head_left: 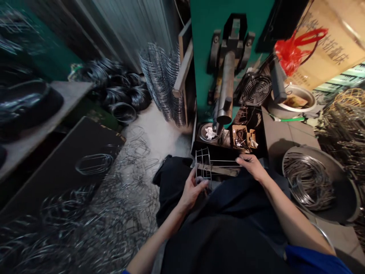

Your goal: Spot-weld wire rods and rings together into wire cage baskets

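The wire cage frame is held above the lap, just in front of the machine base, with its long rods running sideways between the hands. Its cage-like end is supported upright by the left grip, the fingers being wrapped around the wires so that the frame is apparently steadied from that end. The right grip is curved over the far ends of the rods, where the span appears to be supported; whether it is closed on them cannot be told. A cardboard box of small parts and a round metal dish holding a white rag are kept within reach, at the foot of a teal machine with a vertical steel ram. A steel basin of bright wire rings is placed on the right, and loose wire rings are heaped on the floor on the left.
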A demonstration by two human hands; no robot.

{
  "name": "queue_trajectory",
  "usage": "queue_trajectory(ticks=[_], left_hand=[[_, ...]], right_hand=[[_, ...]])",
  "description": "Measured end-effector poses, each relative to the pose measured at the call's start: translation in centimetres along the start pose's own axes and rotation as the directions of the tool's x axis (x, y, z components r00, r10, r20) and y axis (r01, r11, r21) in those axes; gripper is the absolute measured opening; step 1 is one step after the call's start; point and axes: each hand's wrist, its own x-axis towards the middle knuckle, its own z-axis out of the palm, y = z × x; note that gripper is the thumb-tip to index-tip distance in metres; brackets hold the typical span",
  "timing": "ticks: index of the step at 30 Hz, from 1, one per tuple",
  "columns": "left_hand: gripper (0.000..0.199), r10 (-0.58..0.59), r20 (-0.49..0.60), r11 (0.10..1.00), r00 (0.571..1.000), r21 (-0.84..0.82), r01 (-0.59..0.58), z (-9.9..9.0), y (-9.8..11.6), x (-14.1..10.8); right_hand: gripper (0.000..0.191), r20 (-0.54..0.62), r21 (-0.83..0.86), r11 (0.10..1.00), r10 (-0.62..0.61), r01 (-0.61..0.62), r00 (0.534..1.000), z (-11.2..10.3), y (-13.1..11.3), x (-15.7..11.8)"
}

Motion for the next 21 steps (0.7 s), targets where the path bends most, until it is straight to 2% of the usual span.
queue_trajectory(ticks=[3,7,15,21], left_hand=[[0.1,0.103,0.022,0.994,0.994,0.032,-0.103,1.2,1.8,2.3],[0.103,0.177,0.059,0.983,0.983,0.047,-0.179,2.4,3.3,3.8],[0.106,0.205,0.069,0.976,0.976,0.057,-0.209,3.1,3.8,5.8],[0.106,0.215,0.067,0.974,0.974,0.055,-0.218,3.5,3.8,7.2]], right_hand=[[0.063,-0.093,-0.016,0.995,-0.097,0.096,0.991,-0.5,-1.0,1.9],[0.06,-0.118,-0.003,0.992,-0.125,0.125,0.985,-1.6,-2.1,3.9],[0.059,-0.122,-0.063,0.99,-0.137,0.13,0.983,-3.1,-2.3,6.0],[0.061,-0.121,0.031,0.997,-0.065,0.069,0.991,-3.6,-2.8,7.1]])
